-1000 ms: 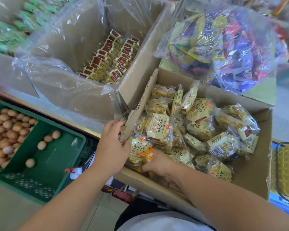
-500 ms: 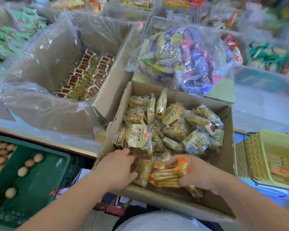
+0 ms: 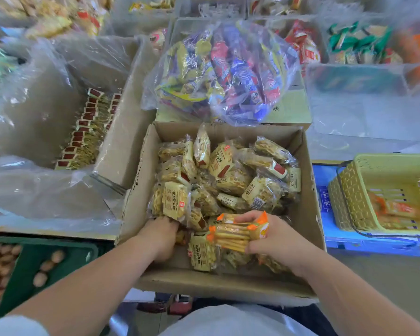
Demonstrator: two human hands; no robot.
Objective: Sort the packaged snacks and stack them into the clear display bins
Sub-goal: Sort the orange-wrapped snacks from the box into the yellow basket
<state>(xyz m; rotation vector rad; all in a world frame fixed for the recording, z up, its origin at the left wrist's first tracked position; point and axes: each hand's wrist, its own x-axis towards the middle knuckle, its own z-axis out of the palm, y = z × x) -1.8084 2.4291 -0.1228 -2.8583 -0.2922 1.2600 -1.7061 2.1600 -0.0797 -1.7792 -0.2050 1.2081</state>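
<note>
Pulled orange packs (image 3: 235, 235) from the near box (image 3: 312, 214), clasped in right hand (image 3: 279, 241), ready for binning; dug left hand (image 3: 160, 236) in, grip unseen.

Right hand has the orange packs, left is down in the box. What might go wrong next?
The right hand grips several orange-ended packs as a loose bundle; one may drop into the cardboard box. The left hand digs among yellow packs, fingers hidden; it may crush some. The box seems to overhang the counter; leaning on it could tip it.
</note>
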